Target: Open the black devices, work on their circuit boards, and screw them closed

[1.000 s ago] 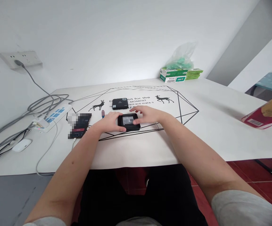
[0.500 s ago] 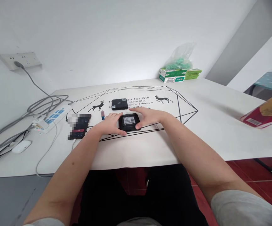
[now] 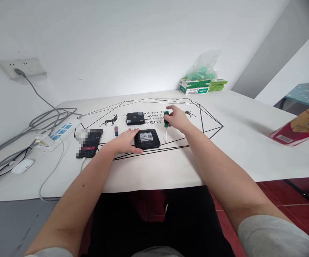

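A black square device [image 3: 147, 138] with a white barcode label lies flat on the table. My left hand [image 3: 126, 141] rests at its left edge, fingers and thumb spread apart, fingertips by its upper left corner and thumb by its lower left. To the right of the device, my right hand [image 3: 177, 118] has its fingers closed on the green handle of a screwdriver [image 3: 166, 119], whose pale shaft points toward me. Behind the device sits a second black square piece [image 3: 135, 118] with small stickers. Beyond my left fingers lies a smaller screwdriver [image 3: 116, 130] with a reddish handle.
On the left are a phone [image 3: 91, 142], a power strip [image 3: 60, 134] with coiled grey cables, glasses and a white earbud case [image 3: 23, 166]. Green boxes [image 3: 195, 85] under a plastic bag stand at the back wall. A red-yellow package [image 3: 299, 126] is at right.
My right hand has left the device's right side, moved right and back, and closed on the green screwdriver. My left hand stays at the device's left edge.
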